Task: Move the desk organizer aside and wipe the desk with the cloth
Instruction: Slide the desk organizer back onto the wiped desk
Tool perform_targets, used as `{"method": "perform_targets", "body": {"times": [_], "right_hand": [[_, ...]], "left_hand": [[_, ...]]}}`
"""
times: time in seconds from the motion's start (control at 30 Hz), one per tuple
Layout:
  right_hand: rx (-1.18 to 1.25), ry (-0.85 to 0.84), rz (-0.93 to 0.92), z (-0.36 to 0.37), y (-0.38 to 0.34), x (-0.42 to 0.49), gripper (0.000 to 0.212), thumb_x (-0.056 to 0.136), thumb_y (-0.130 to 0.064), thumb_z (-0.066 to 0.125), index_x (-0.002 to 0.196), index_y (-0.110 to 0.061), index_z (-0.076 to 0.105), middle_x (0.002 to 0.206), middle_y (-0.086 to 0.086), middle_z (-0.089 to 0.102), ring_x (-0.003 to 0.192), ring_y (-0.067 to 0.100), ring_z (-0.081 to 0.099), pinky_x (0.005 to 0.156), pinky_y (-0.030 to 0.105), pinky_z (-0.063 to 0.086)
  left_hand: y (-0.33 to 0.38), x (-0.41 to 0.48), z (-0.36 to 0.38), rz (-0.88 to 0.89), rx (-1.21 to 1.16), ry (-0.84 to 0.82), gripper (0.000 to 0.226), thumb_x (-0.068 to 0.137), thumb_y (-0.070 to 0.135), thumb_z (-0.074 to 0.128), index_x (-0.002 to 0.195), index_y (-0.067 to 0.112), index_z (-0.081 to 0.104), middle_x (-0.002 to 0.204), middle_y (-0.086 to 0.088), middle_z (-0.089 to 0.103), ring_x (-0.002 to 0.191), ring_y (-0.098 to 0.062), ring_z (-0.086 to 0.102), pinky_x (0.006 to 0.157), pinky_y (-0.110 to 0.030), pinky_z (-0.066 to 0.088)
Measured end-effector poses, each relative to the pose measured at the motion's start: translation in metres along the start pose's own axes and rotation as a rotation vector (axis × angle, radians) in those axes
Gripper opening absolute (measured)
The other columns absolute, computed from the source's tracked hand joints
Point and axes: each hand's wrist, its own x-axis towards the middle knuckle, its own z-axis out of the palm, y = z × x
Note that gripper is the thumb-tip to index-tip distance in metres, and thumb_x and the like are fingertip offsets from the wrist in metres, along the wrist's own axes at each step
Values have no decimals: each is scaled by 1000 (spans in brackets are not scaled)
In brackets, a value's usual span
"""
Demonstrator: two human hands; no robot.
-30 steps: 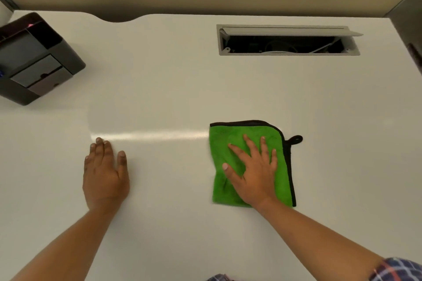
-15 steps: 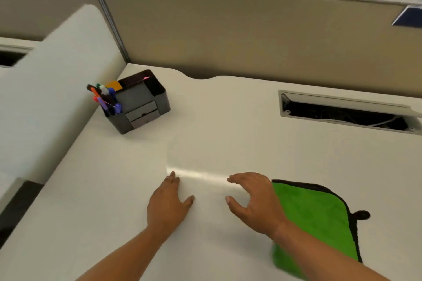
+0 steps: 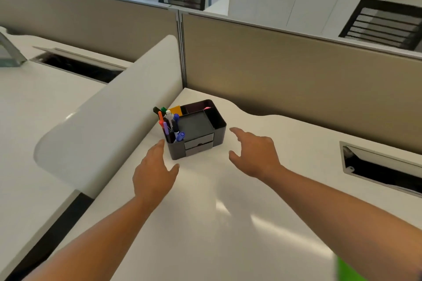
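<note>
A black desk organizer (image 3: 198, 127) with small drawers and several coloured pens stands in the far left corner of the white desk (image 3: 217, 223). My left hand (image 3: 154, 172) hovers just in front of its left corner, fingers apart, holding nothing. My right hand (image 3: 253, 151) is spread open to the right of the organizer, a short gap away from its side. Only a sliver of the green cloth (image 3: 347, 270) shows at the bottom right edge, behind my right forearm.
A curved white divider panel (image 3: 107, 134) rises along the desk's left edge, close to the organizer. Beige partition walls (image 3: 296, 75) close off the back. An open cable hatch (image 3: 379, 166) is set in the desk at the right. Office chairs stand beyond the partition.
My right hand has left the green cloth. Both hands have moved forward and left toward the organizer, and my view has swung up and left, putting the cloth nearly out of frame.
</note>
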Motion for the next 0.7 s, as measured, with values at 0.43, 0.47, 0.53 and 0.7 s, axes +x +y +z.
{"method": "perform_targets", "body": {"times": [0.43, 0.47, 0.53, 0.7], "right_hand": [[-112, -72, -51, 45, 2, 102, 26, 98, -32, 50, 119, -28, 64, 103, 2, 74, 87, 28, 67, 74, 34, 46], [-125, -47, -63, 46, 2, 104, 22, 99, -29, 49, 113, -25, 66, 96, 2, 74, 79, 27, 65, 67, 32, 43], [-184, -23, -105, 49, 6, 106, 18, 101, -26, 50, 107, -22, 67, 90, 3, 73, 68, 25, 57, 63, 30, 37], [-129, 21, -129, 43, 36, 83, 15, 102, -25, 53, 108, -19, 66, 92, 5, 71, 64, 25, 51, 59, 29, 34]], "left_hand": [[-5, 70, 18, 107, 155, -126, 25, 93, 43, 55, 114, 30, 61, 84, 3, 65, 69, -17, 60, 53, -26, 46], [-4, 73, 17, 128, 189, -130, 23, 94, 42, 55, 110, 28, 62, 80, 4, 61, 65, -16, 58, 50, -24, 41], [0, 76, 17, 157, 262, -129, 21, 94, 41, 55, 107, 27, 62, 77, 5, 56, 61, -15, 54, 47, -23, 35], [21, 72, 19, 241, 310, -82, 18, 94, 40, 55, 103, 26, 61, 72, 4, 60, 56, -17, 54, 46, -26, 38]]}}
